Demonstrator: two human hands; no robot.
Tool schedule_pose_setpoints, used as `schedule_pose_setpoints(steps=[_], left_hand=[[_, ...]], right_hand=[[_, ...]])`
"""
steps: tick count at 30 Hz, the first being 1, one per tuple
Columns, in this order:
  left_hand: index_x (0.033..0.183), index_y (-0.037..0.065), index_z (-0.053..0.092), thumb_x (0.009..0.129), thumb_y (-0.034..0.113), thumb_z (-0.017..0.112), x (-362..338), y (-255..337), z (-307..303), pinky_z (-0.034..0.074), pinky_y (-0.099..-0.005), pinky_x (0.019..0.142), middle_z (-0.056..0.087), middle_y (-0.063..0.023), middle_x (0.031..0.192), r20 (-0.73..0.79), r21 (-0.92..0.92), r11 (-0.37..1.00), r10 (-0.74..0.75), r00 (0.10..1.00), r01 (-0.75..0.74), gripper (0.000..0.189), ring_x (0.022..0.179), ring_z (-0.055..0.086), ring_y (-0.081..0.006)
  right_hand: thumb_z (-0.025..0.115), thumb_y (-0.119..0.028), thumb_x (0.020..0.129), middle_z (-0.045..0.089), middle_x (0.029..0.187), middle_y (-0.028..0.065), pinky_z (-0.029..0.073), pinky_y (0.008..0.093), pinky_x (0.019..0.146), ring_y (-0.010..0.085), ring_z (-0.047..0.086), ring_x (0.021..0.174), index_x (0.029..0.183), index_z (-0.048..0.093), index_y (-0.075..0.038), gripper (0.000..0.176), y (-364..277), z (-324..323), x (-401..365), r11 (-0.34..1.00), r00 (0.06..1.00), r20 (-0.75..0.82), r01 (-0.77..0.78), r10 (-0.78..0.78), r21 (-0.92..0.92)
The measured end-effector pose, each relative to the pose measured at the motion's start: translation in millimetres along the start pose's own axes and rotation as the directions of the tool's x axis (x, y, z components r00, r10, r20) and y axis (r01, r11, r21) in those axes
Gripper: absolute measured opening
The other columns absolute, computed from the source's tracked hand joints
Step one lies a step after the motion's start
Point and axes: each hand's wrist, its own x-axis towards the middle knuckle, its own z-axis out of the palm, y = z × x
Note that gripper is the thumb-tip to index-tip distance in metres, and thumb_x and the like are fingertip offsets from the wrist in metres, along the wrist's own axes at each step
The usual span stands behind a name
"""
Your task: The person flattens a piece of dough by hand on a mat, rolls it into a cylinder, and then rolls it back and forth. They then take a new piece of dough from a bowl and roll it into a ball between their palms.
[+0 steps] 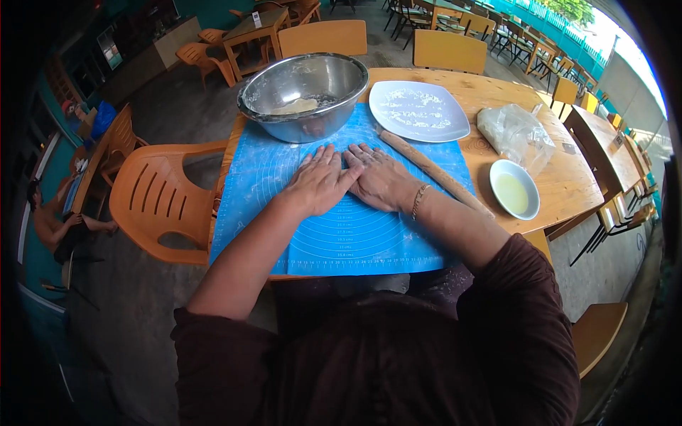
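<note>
My left hand [320,179] and my right hand [378,177] lie side by side, palms down, with fingers stretched forward and thumbs meeting. Both rest over a blue pastry mat [334,245] printed with circles and a ruler edge. Whatever may be under the palms is hidden. A bracelet circles my right wrist. Just beyond my fingertips stands a steel mixing bowl [307,130], with a pale lump of dough [295,106] inside. To the right of my right hand a wooden rolling pin [435,172] lies slanted across the mat.
A white plate [455,130] dusted with flour sits behind the rolling pin. Farther right are a clear plastic bag [517,135] of white powder and a small white bowl [497,200] of yellowish liquid. An orange chair [153,199] touches the table's left side. Another person sits far left.
</note>
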Motion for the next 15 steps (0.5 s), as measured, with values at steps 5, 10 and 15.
schedule_pose_setpoints(steps=[5, 10, 15], left_hand=[[0.15, -0.01, 0.031, 0.1, 0.066, 0.035, -50, 6, 23, 0.017, -0.0507, 0.123, 0.028, -0.0339, 0.156, -0.114, 0.054, 0.979, 0.202, 0.973, -0.196, 0.091, 0.148, 0.024, -0.0457], [0.146, -0.015, 0.03, 0.096, 0.057, 0.051, -99, 26, 21, 0.022, -0.0557, 0.12, 0.033, -0.0348, 0.152, -0.166, 0.17, 0.94, 0.322, 0.932, -0.294, 0.09, 0.144, 0.031, -0.048], [0.126, -0.008, 0.059, 0.093, 0.024, 0.067, -125, 27, 11, 0.039, -0.0531, 0.11, 0.056, -0.0258, 0.136, -0.269, 0.042, 0.921, 0.383, 0.884, -0.387, 0.047, 0.13, 0.051, -0.0411]], right_hand=[[0.05, -0.038, 0.1, 0.037, 0.153, 0.0296, 0.024, 0.0488, 0.121, 0.0414, 0.033, 0.145, 0.147, 0.035, 0.008, 0.068, -17, -7, -65, 0.991, 0.986, -0.095, 0.135, -0.136, -0.017], [0.055, -0.037, 0.099, 0.032, 0.156, 0.0269, 0.023, 0.0498, 0.122, 0.0401, 0.03, 0.147, 0.148, 0.036, 0.008, 0.069, -31, -16, -112, 0.974, 0.966, -0.129, 0.226, -0.226, -0.012], [0.059, -0.03, 0.096, 0.05, 0.143, 0.0262, 0.031, 0.0482, 0.118, 0.0373, 0.043, 0.14, 0.134, 0.054, 0.006, 0.053, -29, -33, -144, 0.956, 0.954, -0.091, 0.291, -0.285, 0.051]])
